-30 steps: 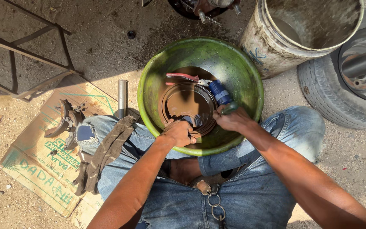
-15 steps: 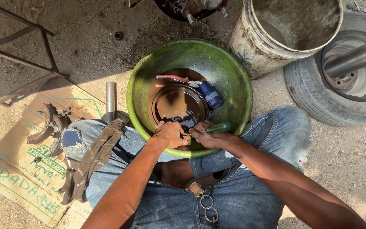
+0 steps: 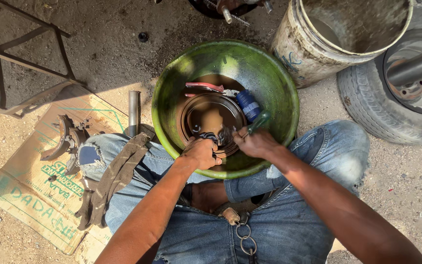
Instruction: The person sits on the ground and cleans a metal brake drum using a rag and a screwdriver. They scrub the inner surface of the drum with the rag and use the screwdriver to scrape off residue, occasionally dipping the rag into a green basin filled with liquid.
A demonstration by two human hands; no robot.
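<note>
Probably an outdoor vehicle-repair yard; dirt ground (image 3: 406, 195), tyre (image 3: 367, 105), brake shoes (image 3: 67, 139)

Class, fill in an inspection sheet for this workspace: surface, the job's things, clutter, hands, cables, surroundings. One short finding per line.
Surface: dusty dirt ground, with a flattened cardboard sheet at the left.
Job's things: green basin between the knees, holding a rusty round metal part, red-handled pliers and a blue-handled tool.
Clutter: curved brake shoes on the cardboard; metal pipe; worn strap over the left thigh.
Hands: left hand grips the part's near edge; right hand holds a green-handled tool.
Cables: nothing seen.
Surroundings: dirty white bucket, tyre, metal frame.
</note>
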